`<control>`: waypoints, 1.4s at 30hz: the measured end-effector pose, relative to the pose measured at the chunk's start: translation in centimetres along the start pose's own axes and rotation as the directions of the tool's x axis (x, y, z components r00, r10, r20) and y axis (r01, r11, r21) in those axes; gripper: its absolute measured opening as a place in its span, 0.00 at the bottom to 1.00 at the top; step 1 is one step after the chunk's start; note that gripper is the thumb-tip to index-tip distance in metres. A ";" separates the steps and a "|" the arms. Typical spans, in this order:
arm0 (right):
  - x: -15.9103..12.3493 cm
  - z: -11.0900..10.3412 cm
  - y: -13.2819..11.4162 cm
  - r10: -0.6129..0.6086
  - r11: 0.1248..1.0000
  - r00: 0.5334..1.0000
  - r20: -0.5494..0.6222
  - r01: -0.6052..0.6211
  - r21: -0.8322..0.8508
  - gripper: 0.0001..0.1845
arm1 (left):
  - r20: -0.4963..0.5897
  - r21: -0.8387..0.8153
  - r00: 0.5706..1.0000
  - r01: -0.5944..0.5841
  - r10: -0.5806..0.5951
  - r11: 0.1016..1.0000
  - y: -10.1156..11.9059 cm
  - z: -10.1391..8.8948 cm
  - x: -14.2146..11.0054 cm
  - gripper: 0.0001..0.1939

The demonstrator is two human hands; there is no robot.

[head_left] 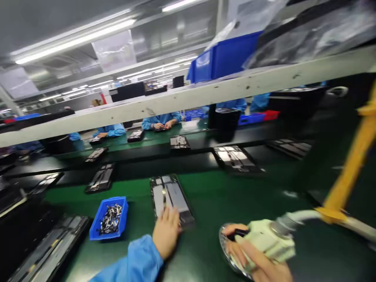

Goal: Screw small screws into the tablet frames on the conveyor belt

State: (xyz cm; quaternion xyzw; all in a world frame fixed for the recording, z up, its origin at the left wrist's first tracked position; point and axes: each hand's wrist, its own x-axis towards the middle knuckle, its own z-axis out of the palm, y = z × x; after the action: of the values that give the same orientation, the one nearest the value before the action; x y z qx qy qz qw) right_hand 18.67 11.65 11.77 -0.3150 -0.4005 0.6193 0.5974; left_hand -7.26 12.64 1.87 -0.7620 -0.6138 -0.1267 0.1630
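Observation:
My left hand [167, 232], in a blue sleeve, rests on the lower part of an opened tablet [173, 196] with its battery packs bared. Its fingers reach out over the surface; the thumb is hidden. My right hand [264, 262] is closed around a cream-coloured fixture head [272, 239] with a round, shiny rim, joined to a grey bendable arm [302, 216]. Motion smears this head, so I cannot tell its exact kind. Left of the tablet stands a blue plastic bin [95, 227] full of small dark and silvery parts.
Another opened tablet [53, 250] lies at the lower left. Several more lie beyond, among them one tablet [233, 156] at the back. A white beam [176, 100] crosses overhead, and a yellow post [349, 168] rises at right. Co-workers in blue sleeves [161, 119] work opposite.

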 end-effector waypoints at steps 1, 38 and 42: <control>0.3 -0.1 0.1 0.004 1.000 1.000 -0.007 -0.004 0.001 0.18 | 0.035 -0.009 0.996 0.080 -0.080 0.997 -1.4 -0.3 2.0 0.23; 4.2 -2.3 -0.9 -0.166 0.954 0.967 -0.191 0.108 -0.280 0.15 | -0.068 -0.504 0.994 0.044 -0.090 0.863 -2.3 -0.1 4.2 0.13; 4.1 -2.3 -0.9 -0.173 0.955 0.968 -0.181 0.121 -0.270 0.15 | -0.063 -0.493 0.995 0.039 -0.081 0.869 -2.2 -0.3 4.3 0.14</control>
State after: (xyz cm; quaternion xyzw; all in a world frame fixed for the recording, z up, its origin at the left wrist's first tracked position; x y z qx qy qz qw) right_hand 20.70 16.00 11.79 -0.4203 -0.4370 0.4805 0.6337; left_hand -8.51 16.85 4.02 -0.7532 -0.5776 -0.3145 -0.0147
